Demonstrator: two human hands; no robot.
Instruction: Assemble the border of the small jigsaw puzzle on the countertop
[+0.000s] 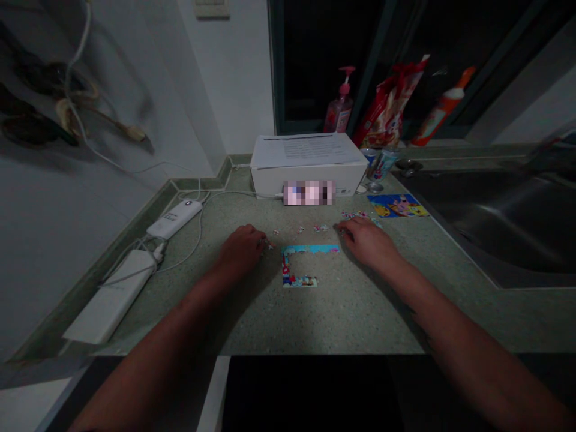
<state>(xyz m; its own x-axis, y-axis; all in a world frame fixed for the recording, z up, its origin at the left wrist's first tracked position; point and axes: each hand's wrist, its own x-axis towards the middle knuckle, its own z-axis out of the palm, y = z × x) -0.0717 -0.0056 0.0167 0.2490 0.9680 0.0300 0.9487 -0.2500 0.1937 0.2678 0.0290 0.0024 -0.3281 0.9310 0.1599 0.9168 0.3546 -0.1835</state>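
Note:
A partly joined jigsaw puzzle (pixel 310 248) lies on the counter between my hands, its pieces forming a top strip, a left side and a short bottom strip. My left hand (pixel 243 245) is to its left, fingers curled round a small jigsaw puzzle piece at the fingertips; another loose piece (pixel 270 246) lies close by. To the right of the puzzle, my right hand (pixel 365 240) rests low with bent, closed fingers; what is under the fingertips is too small to make out. Several loose pieces (pixel 320 228) lie beyond the puzzle, and a heap of pieces (pixel 355 214) sits behind my right hand.
A colourful picture card (pixel 398 206) lies near the sink (pixel 499 222). At the back, a phone (pixel 309 193) leans on a white box (pixel 265 177). A power bank (pixel 174 219), a white power strip (pixel 110 297) and cables are on the left. Cups (pixel 383 163) stand beside the box.

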